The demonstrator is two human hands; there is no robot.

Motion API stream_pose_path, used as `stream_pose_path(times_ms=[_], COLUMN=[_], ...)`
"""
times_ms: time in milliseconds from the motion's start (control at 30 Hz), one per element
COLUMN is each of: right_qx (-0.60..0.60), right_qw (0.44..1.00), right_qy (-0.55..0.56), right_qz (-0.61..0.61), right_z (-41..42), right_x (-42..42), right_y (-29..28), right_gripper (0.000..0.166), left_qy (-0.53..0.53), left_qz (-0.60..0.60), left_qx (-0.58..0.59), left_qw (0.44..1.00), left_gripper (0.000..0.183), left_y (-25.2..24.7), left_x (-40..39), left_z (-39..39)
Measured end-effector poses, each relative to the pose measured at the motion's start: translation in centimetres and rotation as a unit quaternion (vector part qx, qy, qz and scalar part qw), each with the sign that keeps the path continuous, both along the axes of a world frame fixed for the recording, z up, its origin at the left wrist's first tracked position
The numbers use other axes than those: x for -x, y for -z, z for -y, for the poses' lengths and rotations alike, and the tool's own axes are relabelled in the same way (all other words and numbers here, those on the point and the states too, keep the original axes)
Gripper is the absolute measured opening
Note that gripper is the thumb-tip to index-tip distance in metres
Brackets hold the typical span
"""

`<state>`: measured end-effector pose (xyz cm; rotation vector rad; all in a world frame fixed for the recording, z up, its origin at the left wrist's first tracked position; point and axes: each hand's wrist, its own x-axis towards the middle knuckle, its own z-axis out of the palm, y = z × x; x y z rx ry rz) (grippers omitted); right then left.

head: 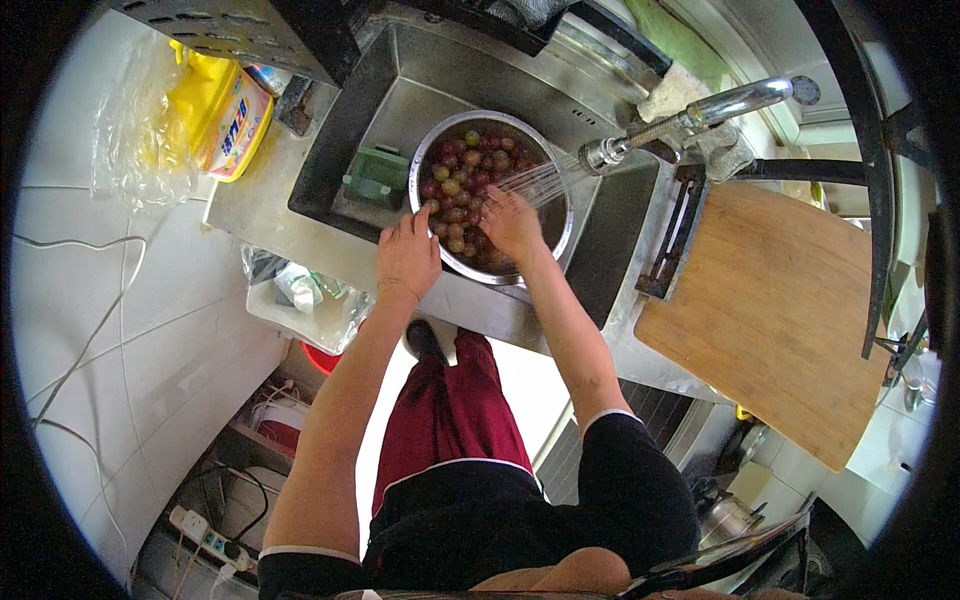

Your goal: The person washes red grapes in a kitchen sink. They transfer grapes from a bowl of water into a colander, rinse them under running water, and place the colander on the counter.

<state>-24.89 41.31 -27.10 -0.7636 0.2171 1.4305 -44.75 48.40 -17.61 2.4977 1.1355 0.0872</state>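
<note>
A round stainless steel bowl [562, 161] stands in the sink, holding many red and greenish grapes [459, 174] in water. My left hand [409, 256] is at the bowl's near left rim, its fingers bent over the edge. Inside the bowl, my right hand [513, 226] reaches among the grapes at the right of the pile. Its fingers are partly curled, and whatever lies under the palm is hidden. From the upper right, a chrome faucet's spray head [602, 155] sends several streams of water into the bowl, close to my right fingers.
The steel sink [442, 94] holds a green translucent plastic box [376, 177] left of the bowl. A yellow detergent jug [225, 112] stands on the left ledge. At right lies a wooden cutting board [772, 307]. A bin [300, 307] sits below the counter's left edge.
</note>
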Motion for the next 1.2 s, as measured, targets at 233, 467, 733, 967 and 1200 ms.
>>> stream_pose_path(times_ms=[233, 467, 733, 967, 1200], right_qx=[0.230, 0.237, 0.171, 0.154, 0.263], right_qw=[0.847, 0.639, 0.805, 0.482, 0.404], right_qy=[-0.040, -0.170, -0.205, -0.161, -0.303], right_qz=[0.478, 0.711, 0.529, 0.847, 0.822], right_z=[2.1, -0.1, -2.0, -8.7, -10.8], right_x=[-7.9, -4.5, 4.5, 3.2, 2.7], right_y=[1.7, 7.8, -3.7, -4.5, -1.1], right_gripper=[0.050, 0.053, 0.047, 0.036, 0.047], left_qy=[-0.002, -0.005, -0.013, -0.006, -0.006], left_qz=[0.008, 0.000, 0.013, 0.015, 0.020], left_qx=[0.022, 0.006, -0.005, 0.002, -0.003], left_qw=[1.000, 1.000, 1.000, 1.000, 1.000], left_gripper=[0.045, 0.044, 0.044, 0.044, 0.044], left_y=[0.0, 0.1, 0.2, 0.3, 0.3], left_x=[0.4, 0.2, 0.1, 0.3, 0.2], left_z=[-0.1, 0.1, 0.2, 0.1, 0.3])
